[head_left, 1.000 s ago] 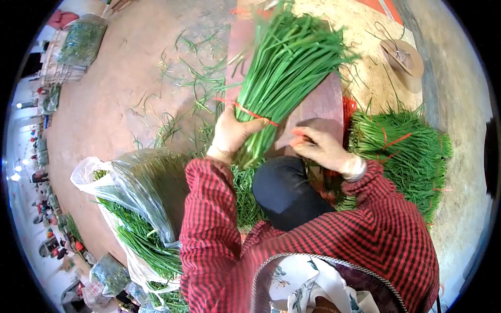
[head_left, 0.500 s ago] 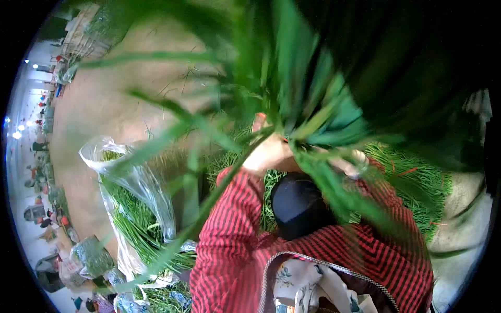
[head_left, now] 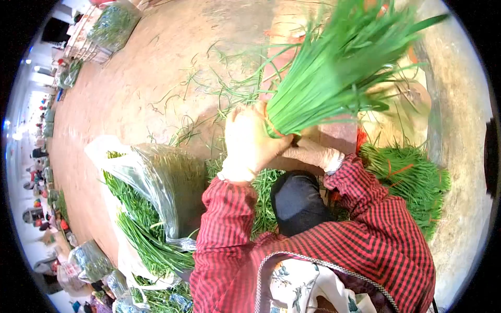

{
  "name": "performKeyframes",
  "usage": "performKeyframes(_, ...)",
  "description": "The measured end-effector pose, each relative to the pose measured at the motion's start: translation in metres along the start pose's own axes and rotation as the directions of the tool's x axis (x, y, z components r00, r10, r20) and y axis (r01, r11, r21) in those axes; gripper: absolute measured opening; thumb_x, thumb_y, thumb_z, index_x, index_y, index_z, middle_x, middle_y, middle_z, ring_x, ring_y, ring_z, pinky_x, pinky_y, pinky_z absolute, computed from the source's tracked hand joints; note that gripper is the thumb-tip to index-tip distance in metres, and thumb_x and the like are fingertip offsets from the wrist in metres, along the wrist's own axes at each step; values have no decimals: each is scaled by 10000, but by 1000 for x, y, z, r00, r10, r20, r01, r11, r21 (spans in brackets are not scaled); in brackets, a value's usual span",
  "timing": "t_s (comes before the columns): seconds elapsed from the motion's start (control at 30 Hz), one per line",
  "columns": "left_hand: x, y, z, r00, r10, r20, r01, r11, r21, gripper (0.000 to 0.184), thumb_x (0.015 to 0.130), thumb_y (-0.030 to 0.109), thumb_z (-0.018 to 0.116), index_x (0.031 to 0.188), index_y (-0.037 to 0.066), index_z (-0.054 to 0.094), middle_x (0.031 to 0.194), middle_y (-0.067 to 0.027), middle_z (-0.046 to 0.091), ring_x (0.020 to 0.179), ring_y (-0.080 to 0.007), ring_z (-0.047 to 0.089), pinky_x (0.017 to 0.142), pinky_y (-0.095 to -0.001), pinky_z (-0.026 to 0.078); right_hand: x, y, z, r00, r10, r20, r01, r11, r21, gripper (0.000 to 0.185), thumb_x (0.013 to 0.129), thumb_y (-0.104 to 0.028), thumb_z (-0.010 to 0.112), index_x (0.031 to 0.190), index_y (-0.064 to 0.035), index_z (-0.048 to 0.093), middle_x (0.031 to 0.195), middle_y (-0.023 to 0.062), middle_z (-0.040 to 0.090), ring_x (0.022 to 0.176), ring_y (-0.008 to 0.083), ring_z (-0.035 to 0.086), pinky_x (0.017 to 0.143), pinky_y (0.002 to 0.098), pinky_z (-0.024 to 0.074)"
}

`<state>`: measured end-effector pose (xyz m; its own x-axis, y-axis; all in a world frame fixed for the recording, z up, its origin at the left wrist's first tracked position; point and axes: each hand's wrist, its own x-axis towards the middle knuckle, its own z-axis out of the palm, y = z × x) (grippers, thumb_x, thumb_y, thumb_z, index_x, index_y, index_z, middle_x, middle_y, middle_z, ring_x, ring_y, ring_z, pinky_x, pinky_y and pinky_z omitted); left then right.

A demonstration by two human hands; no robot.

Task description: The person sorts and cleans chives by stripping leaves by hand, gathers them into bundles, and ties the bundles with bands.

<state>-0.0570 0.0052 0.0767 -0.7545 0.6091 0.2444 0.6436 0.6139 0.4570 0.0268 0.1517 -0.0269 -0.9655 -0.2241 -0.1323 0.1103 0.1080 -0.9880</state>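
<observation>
Bunch [head_left: 313,99]: aslant beyond the knee [head_left: 297,201], leaves fanned toward the far right.
Left hand [head_left: 248,138]: fingers wrapped round the bunch's lower part, by the red band [head_left: 272,128].
Right hand [head_left: 315,155]: just beside or touching the bunch's base; fingertips hidden, cannot tell whether they pinch.
Pile [head_left: 409,180]: greens, right of the knee.
Bag [head_left: 182,175]: greens inside, to the left.
Risk: a slack band or weak left grip could let strands slip; a sharp swing could bend leaves.

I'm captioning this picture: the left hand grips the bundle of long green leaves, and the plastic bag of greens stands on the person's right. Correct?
The side is wrong: the head view shows the plastic bag on the person's left. The left hand does grip the bundle.
</observation>
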Motion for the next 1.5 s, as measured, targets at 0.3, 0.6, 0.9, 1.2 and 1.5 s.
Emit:
performKeyframes(0.3, -27, -16, 62, 865, -368, 341, 208, 882, 424, 873, 583, 527, 767, 1198, -38, 513, 1028, -126, 588, 983, -275, 608, 902, -421, 437, -48, 10, 20, 935, 140, -325, -96, 984, 148, 177, 912, -152, 604, 987, 8, 619, 788, 72, 665, 726, 111, 630, 696, 258, 503)
performKeyframes(0.6, -31, -8, 62, 873, -308, 379, 98, 871, 482, 967, 542, 612, 768, 1221, -20, 496, 1017, -124, 583, 957, -272, 608, 894, -406, 413, -29, -34, 10, 927, 92, -364, -83, 996, 40, 200, 887, -196, 648, 1019, -73, 563, 668, 29, 619, 528, 103, 574, 487, 275, 447)
performKeyframes(0.9, -30, -12, 56, 921, -170, 352, -17, 882, 471, 689, 590, 493, 777, 1038, 44, 507, 979, -125, 590, 942, -306, 605, 852, -439, 438, -11, -12, 15, 969, 59, -239, -6, 976, 217, 274, 938, -211, 563, 1186, -97, 585, 781, 61, 634, 566, 110, 589, 573, 260, 494)
performKeyframes(1.2, -16, 0, 47, 790, -323, 521, 29, 868, 495, 753, 640, 526, 749, 1133, 6, 518, 1015, -176, 588, 949, -343, 597, 792, -437, 485, 7, -21, 5, 953, -135, -271, -50, 812, -581, 336, 922, -290, 541, 1196, -115, 627, 893, 193, 670, 768, 335, 665, 681, 391, 523)
performKeyframes(1.5, -12, -21, 50, 822, -128, 555, -78, 940, 331, 1025, 528, 565, 822, 1265, -30, 429, 1167, -221, 577, 1113, -388, 550, 933, -450, 446, -35, -19, -5, 964, 263, 34, -237, 797, 556, 142, 941, -175, 534, 936, -33, 549, 695, 61, 634, 563, 140, 627, 502, 250, 504)
